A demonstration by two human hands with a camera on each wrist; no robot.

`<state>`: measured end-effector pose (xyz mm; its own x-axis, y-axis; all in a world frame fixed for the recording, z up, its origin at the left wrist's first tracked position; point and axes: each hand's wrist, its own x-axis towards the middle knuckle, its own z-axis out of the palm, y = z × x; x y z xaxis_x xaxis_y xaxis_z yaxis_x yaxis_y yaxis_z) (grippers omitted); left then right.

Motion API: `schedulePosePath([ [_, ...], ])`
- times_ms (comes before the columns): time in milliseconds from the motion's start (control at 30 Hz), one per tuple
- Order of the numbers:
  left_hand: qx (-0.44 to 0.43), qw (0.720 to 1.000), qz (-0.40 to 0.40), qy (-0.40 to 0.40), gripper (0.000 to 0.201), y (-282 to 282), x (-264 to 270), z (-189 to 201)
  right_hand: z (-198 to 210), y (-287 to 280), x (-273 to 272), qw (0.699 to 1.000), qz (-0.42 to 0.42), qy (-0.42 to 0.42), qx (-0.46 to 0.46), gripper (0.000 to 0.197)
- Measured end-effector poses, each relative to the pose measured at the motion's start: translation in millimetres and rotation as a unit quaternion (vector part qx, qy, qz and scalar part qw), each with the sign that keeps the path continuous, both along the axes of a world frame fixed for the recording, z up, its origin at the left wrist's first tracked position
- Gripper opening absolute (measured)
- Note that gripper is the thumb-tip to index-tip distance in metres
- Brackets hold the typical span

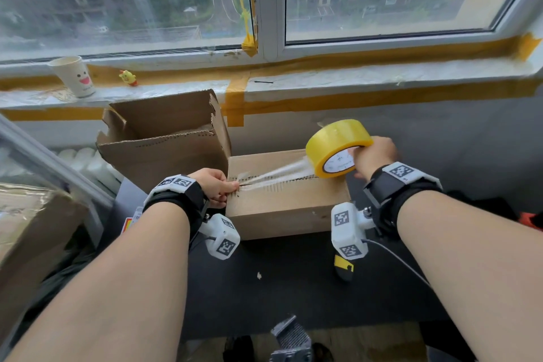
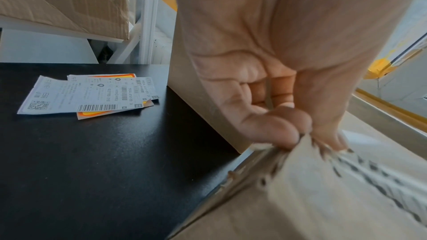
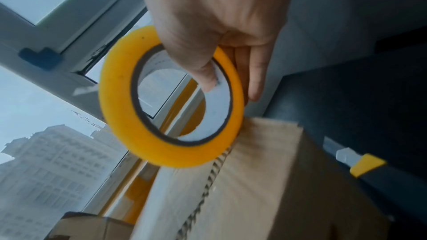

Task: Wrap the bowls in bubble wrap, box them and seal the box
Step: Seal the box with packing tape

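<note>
Centre of the head view: the left hand (image 1: pixel 216 186), fingers curled, pinches the free tape end down at the left edge of the closed cardboard box (image 1: pixel 289 203). To its right the right hand (image 1: pixel 373 156) grips the yellow tape roll (image 1: pixel 338 147) — thumb through the core — above the box's right end, a clear strip stretched along the top seam. The film looks thin, sticky and prone to wrinkling, so keep it taut; the roll is stiff and light, best held by its core. The bowls are not visible — presumably inside.
</note>
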<state>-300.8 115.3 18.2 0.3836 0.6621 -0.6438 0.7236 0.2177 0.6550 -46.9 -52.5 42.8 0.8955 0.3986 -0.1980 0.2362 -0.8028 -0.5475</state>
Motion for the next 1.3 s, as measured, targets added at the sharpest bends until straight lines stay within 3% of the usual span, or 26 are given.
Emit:
schedulePosePath([
  [167, -0.012, 1.000, 0.005, -0.011, 0.032, 0.1, -2.1, -1.0, 7.1, -19.6, 17.3, 0.996, -0.025, -0.083, -0.025, 0.024],
  [467, -0.027, 0.999, 0.001, -0.018, 0.031, -1.5, -2.2, 1.9, -10.3, -40.3, 22.7, 0.989, -0.050, -0.136, -0.025, 0.022],
  [900, -0.078, 0.997, 0.007, -0.023, 0.030, 5.3, -2.6, 0.6, -22.9, -35.6, 33.7, 0.988, -0.042, -0.137, -0.053, 0.021],
  [1300, -0.104, 0.994, 0.000, -0.009, 0.028, 10.8, -2.7, 1.0, -47.4, -29.3, 39.2, 0.987, -0.079, -0.096, -0.103, 0.032],
])
